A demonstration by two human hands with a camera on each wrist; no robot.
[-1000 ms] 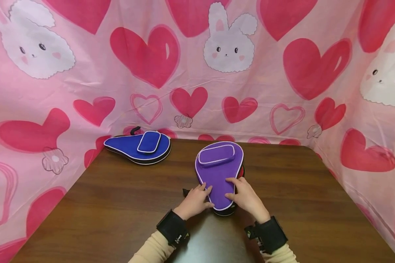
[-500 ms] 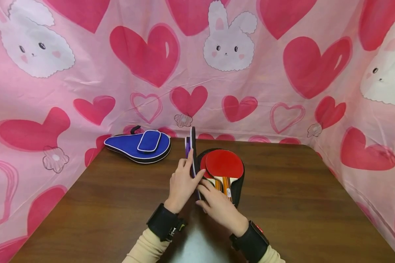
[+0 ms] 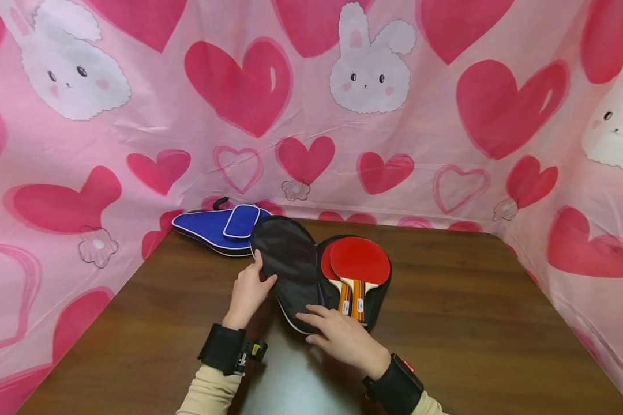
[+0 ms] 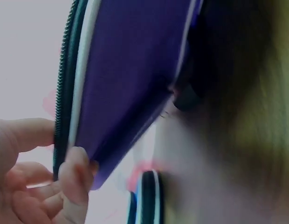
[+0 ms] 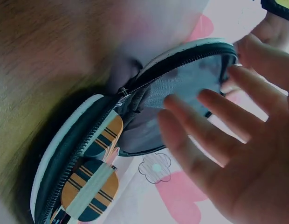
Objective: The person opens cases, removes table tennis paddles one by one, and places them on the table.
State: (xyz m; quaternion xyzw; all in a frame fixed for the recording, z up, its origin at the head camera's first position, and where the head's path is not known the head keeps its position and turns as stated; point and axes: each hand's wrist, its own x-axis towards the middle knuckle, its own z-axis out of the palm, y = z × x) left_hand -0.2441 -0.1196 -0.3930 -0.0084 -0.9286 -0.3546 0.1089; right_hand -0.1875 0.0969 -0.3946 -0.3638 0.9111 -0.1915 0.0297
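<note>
A table tennis bat case [image 3: 291, 259] lies unzipped, its lid swung over to the left with the black lining showing. In the left wrist view the lid's purple outside [image 4: 130, 60] is visible. Two red bats [image 3: 360, 262] overlap in the other half, their striped handles [image 5: 91, 191] toward the person. My left hand [image 3: 246, 291] pinches the lid's zippered rim between thumb and fingers. With fingers spread, my right hand [image 3: 345, 340] is over the near end of the lid, by the bat handles; whether it touches the lining cannot be told.
A blue bat case [image 3: 207, 225] with a small front pocket lies at the back left, partly behind the raised lid. Brown wooden table [image 3: 472, 311] extends to the right. A pink cloth [image 3: 311, 115] with hearts and rabbits hangs around the table.
The purple case's lid has swung from closed, through upright, over to the left, uncovering the bats. My left hand moved left with it; my right hand left the purple cover.
</note>
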